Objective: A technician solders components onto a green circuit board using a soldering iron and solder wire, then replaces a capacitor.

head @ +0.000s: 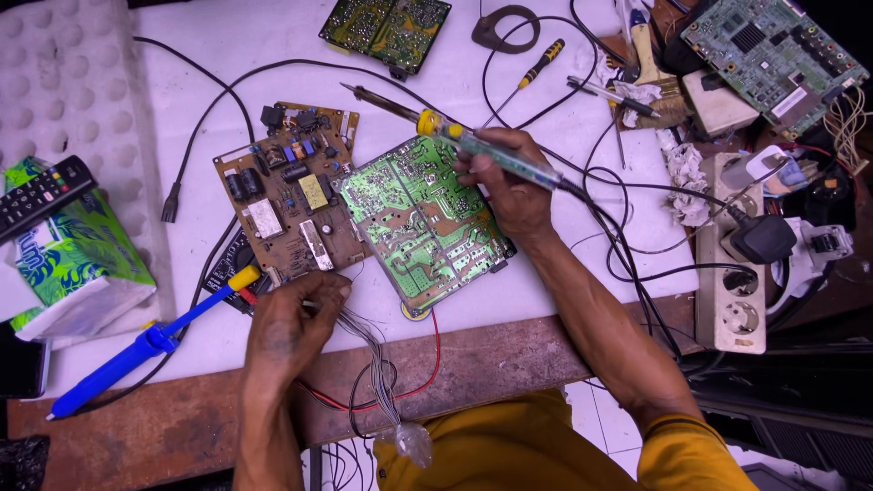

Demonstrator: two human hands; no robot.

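My right hand (509, 186) grips a soldering iron (455, 135) with a clear handle and yellow collar; its metal tip points up-left, above the table. The hand rests over a green circuit board (418, 223) lying solder side up. Next to it on the left sits a brown circuit board (286, 195) with components facing up. My left hand (291, 323) pinches a thin strand of wire or solder at the brown board's near edge, beside a bundle of grey wires (377, 359) that hangs over the table's front.
A blue desoldering pump (136, 350) lies at front left. A tissue pack (68, 255) and a remote control (41, 195) sit far left. Power strip (737, 264) with plugs on the right. More boards (386, 27) (773, 50), a screwdriver (536, 68) and black cables lie at the back.
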